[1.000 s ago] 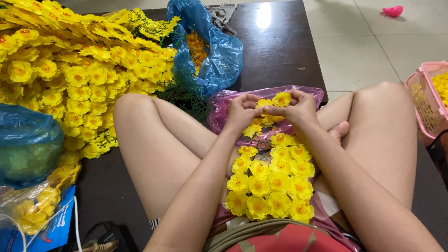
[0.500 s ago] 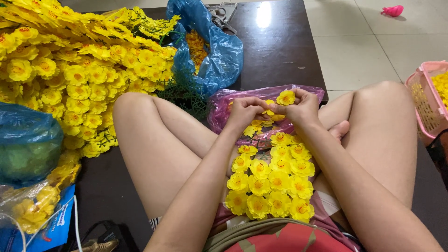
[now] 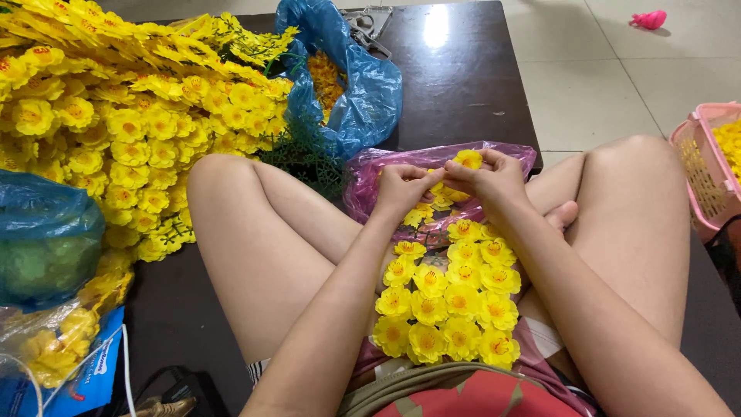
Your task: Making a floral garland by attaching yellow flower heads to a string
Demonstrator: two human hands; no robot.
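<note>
Your left hand (image 3: 401,188) and right hand (image 3: 494,179) have drawn closer over the pink bag (image 3: 370,181) — both grips now pinch one yellow flower (image 3: 468,159), mid-assembly.

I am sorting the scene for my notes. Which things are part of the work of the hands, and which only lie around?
In use:
left hand
right hand
yellow flower
flower sprig on the lap
pink bag

Lying about:
blue bag
big flower heap
pink basket

Glossy dark wooden table (image 3: 471,77), crinkly shiny plastic bags, blue (image 3: 370,93) and pink (image 3: 370,181); matt cloth-like yellow flowers (image 3: 448,301); smooth floor tiles (image 3: 602,85).
</note>
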